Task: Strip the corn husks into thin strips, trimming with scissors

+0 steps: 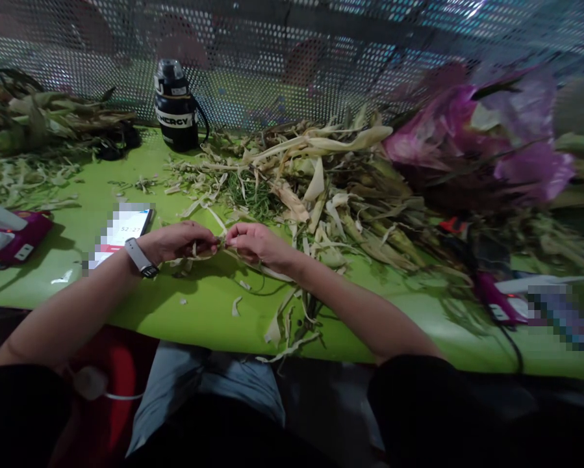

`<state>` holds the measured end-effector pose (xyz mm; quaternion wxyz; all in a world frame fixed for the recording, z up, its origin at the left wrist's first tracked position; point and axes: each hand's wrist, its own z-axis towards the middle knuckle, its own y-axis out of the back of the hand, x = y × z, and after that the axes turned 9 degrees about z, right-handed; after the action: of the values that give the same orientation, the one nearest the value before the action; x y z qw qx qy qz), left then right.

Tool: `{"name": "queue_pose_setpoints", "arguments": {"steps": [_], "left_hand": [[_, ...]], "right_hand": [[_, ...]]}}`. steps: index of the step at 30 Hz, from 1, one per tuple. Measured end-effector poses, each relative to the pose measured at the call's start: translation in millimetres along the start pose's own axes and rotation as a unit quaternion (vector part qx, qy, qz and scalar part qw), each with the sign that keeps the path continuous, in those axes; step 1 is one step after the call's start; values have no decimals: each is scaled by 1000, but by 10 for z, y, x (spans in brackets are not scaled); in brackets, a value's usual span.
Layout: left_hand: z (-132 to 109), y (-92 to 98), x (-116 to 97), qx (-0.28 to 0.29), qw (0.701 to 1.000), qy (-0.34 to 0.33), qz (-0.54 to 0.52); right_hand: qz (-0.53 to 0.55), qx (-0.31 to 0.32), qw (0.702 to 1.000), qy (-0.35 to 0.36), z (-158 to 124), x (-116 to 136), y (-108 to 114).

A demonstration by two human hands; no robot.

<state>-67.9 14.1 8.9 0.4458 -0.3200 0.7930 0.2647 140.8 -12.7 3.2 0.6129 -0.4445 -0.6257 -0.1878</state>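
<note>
My left hand, with a grey-banded watch on its wrist, is pinched closed just above the green tabletop. Its fingertips meet those of my right hand, which is pinched too. Between them is a thin pale strip of dried husk, one end sticking up past the fingers; the pinched part is mostly hidden. More pale husk pieces trail beneath both hands. Behind my right hand lies a heap of dry, corn-like husks, with a tangle of thin green strands at its near left side.
A phone showing a timer lies left of my left wrist. A black bottle stands by the perforated metal screen. Purple power strips sit at left and right. A pink plastic bag rests on the husks at right.
</note>
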Motion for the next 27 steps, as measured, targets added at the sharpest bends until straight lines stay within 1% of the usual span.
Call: {"name": "queue_pose_setpoints", "arguments": {"steps": [3, 6, 9, 11, 15, 19, 24, 27], "left_hand": [[5, 19, 4, 6, 999, -31, 2], [-19, 29, -13, 4, 998, -56, -8], [-39, 32, -18, -17, 997, -38, -67], [-34, 30, -3, -20, 994, -20, -109], [-1, 12, 44, -30, 989, -30, -141], [19, -14, 75, -35, 991, -63, -115], [51, -20, 130, -47, 987, -144, -43], [69, -16, 159, -59, 982, -177, -3]], "right_hand": [[-49, 15, 999, 13, -23, 14, -1], [-70, 13, 997, 14, -29, 17, -5], [-70, 6, 997, 10, -31, 22, -12], [-66, 2, 998, 7, -32, 32, -15], [-44, -6, 999, 0, -18, 49, 0], [-3, -8, 1000, -14, 23, 40, 41], [47, -16, 997, -54, 57, 48, 78], [63, -24, 995, -72, 63, 70, 82]]}}
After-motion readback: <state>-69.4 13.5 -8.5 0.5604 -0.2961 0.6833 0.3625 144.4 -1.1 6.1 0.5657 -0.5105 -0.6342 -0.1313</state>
